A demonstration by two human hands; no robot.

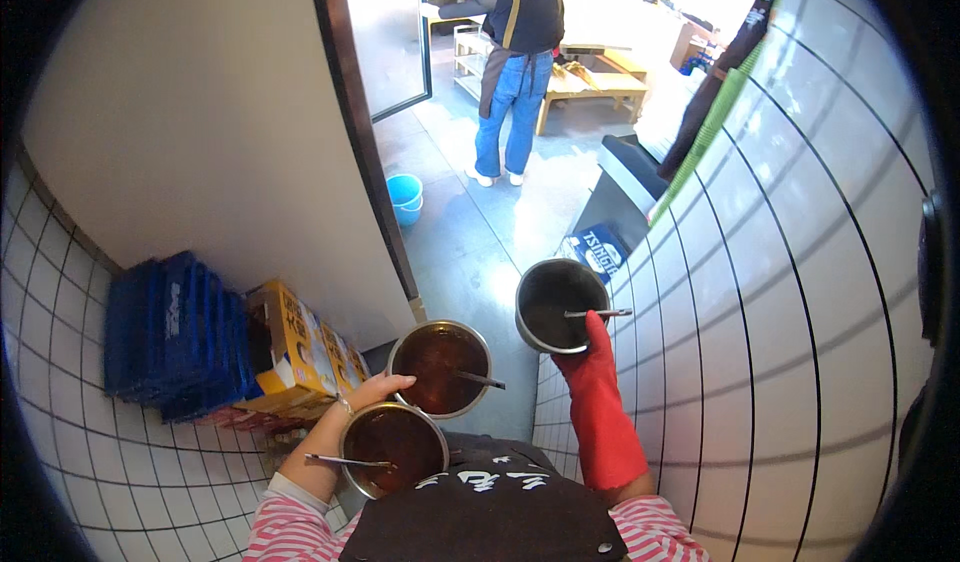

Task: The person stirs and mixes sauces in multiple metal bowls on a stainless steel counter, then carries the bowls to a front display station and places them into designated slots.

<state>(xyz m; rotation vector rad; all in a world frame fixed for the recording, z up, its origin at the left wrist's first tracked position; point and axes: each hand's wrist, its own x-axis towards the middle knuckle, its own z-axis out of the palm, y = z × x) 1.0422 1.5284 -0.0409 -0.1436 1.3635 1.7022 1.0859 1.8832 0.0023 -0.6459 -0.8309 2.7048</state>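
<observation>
My bare left hand (390,388) grips the rim of a round metal pot (439,359) of dark reddish-brown liquid, with a utensil handle across its edge. A second metal pot (394,442) with similar contents rests against my left forearm and the dark apron (480,517); a metal handle sticks out over its left side. My right hand (589,352), in a long red rubber glove, holds a third metal pot (562,307), dark inside, the thumb by the rim and a utensil handle. What lies deeper in this pot is too dark to tell.
Blue crates (176,329) and yellow cardboard boxes (307,344) stand at the left. White tiled wall (697,322) runs close on the right. Ahead are a doorway edge (367,134), a light-blue bucket (405,198), a blue printed carton (596,250), a wooden bench (592,85) and a person (517,59) facing away.
</observation>
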